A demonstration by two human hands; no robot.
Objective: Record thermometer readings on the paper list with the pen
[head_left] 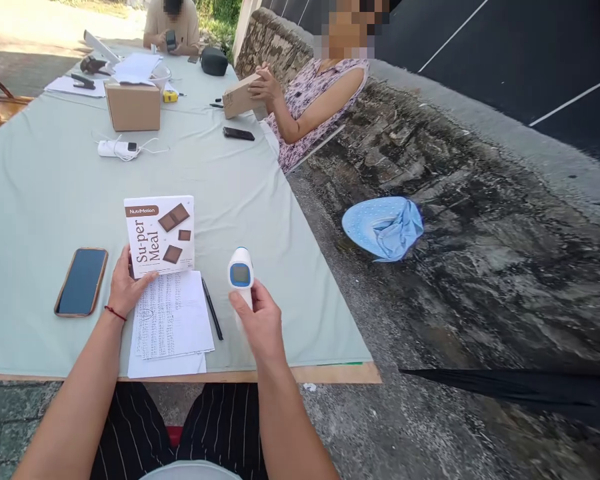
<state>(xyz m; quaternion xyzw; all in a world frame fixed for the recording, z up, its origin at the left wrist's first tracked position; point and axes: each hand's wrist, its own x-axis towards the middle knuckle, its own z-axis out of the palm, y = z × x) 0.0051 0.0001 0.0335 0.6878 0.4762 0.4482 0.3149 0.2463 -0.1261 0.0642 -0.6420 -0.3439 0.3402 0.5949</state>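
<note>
My left hand (pixel 127 283) grips the lower left corner of a white box (pixel 153 257) printed "Su-per Meal" with brown chocolate squares. The box stands upright, its front turned to me, at the top end of some written sheets (pixel 175 327). In my right hand (pixel 261 320) is a white infrared thermometer (pixel 241 272) with a blue-rimmed grey screen facing me; my fingers wrap its handle, and its trigger side is hidden. Between the hands a black pen (pixel 212 309) lies beside the sheets. Left of my left hand lies a phone (pixel 81 281) in a brown case.
A pale cloth covers the table (pixel 40 200). Farther back are a white device with a cable (pixel 117 149), a cardboard box (pixel 133 110) under papers and a black phone (pixel 239 133). At right a person holds a carton (pixel 241 99); another person (pixel 180 30) sits at the far end.
</note>
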